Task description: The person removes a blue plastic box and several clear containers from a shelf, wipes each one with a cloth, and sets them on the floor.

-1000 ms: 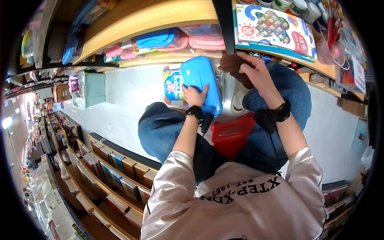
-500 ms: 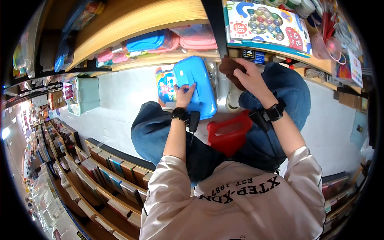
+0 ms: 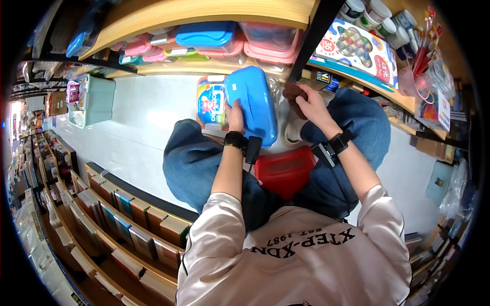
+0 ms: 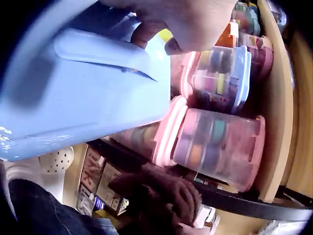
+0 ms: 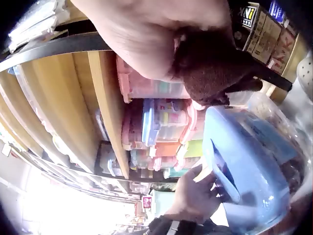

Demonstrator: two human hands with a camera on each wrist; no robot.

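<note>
My left hand (image 3: 235, 117) grips a clear plastic box by its blue lid (image 3: 253, 102), fingers hooked at the lid's raised handle (image 5: 224, 174). The lid faces up toward me, tilted. To its left lies a package with a colourful label (image 3: 211, 104). My right hand (image 3: 316, 108) holds a bunched brown cloth (image 3: 294, 98) beside the box, near the dark shelf post. In the left wrist view the cloth (image 4: 159, 198) hangs in folds in front of the shelf.
Clear tubs with blue and pink lids (image 3: 206, 35) fill the low shelf. A paint set (image 3: 354, 48) stands at the right, near jars and brushes. A red plastic item (image 3: 285, 173) sits between my legs. Bookshelves (image 3: 132, 204) run behind at left; a pale green bin (image 3: 97, 102) stands on the floor.
My left hand went from lying flat on the blue lid to gripping at its handle and left side. The lid tilts more now. The right hand keeps the cloth near the post.
</note>
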